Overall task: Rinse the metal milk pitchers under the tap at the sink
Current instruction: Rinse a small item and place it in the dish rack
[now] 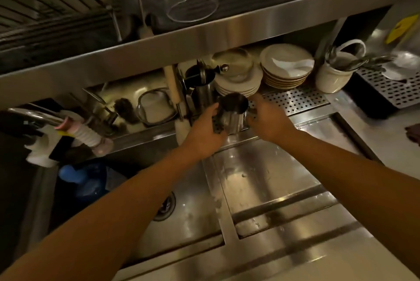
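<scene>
Both hands on upright round steel milk pitcher (233, 111).
Left hand (204, 130) wraps its side; right hand (268, 119) grips the handle side, at the sink's (193, 212) back edge.

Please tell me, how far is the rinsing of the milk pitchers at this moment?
Nothing looks rinsed yet. In hand: both the left hand and the right hand hold one metal pitcher upright over the perforated drain tray, away from the tap. No running water is visible. Left: carrying it under the tap, then a second pitcher standing behind.
</scene>
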`<action>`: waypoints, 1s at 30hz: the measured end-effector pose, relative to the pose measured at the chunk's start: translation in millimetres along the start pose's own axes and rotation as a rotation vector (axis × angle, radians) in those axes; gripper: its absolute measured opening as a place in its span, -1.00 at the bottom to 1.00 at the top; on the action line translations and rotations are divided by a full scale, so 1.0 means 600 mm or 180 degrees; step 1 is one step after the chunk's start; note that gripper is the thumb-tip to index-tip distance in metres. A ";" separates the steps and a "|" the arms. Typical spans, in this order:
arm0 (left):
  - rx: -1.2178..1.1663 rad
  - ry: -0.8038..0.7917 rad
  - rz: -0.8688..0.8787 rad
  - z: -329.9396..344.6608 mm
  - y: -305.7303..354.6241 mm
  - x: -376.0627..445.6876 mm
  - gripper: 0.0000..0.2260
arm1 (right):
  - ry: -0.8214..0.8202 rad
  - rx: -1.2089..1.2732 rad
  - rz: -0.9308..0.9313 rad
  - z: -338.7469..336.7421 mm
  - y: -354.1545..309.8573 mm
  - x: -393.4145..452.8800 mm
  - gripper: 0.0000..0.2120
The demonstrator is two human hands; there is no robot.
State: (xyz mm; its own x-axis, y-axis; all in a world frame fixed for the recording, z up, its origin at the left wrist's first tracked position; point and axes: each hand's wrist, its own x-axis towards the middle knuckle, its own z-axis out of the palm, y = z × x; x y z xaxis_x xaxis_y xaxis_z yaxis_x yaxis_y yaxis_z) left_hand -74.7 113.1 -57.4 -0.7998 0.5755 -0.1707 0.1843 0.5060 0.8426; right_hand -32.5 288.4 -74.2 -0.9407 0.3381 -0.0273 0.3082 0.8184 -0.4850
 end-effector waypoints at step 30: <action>0.2074 0.0654 0.1087 -0.161 -0.062 -0.260 -0.23 | -0.1726 0.3368 0.1502 0.009 -0.225 -0.210 -0.70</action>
State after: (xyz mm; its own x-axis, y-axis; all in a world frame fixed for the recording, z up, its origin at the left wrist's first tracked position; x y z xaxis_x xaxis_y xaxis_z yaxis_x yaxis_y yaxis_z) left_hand -12.2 -57.5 -12.8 -0.7163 0.6693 0.1974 0.6893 0.6348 0.3490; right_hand 43.5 133.2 -9.9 -0.7854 0.0570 -0.6163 0.5991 -0.1803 -0.7801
